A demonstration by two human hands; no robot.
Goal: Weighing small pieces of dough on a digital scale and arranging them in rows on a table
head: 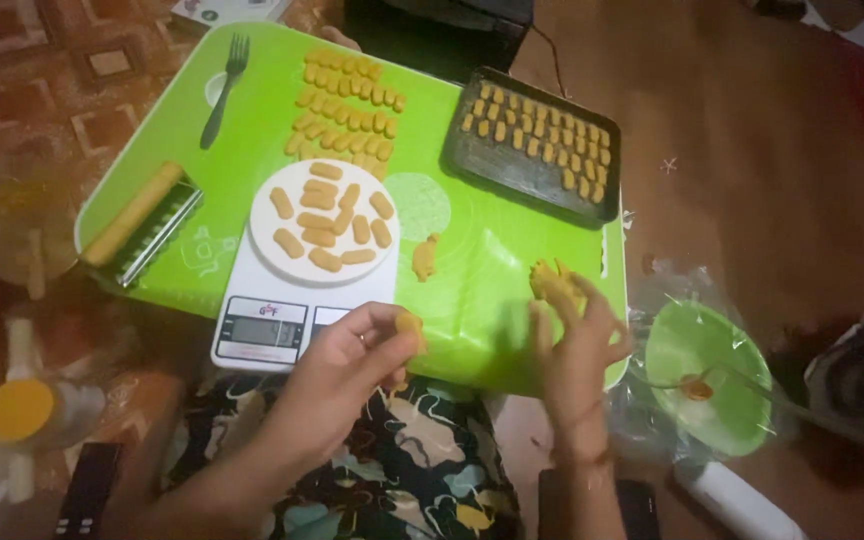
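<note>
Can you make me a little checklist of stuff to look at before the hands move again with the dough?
1. Left hand holds a small dough bit: ok.
2. Right hand holds a dough lump: ok, though blurred.
3. Room on the kitchen scale among its dough pieces: ok, gaps show.
4. Room on the baking tray: ok, the near part is bare.
5. Scale reading: cannot tell, too blurred.
6. Fork clear of the hands: ok.
</note>
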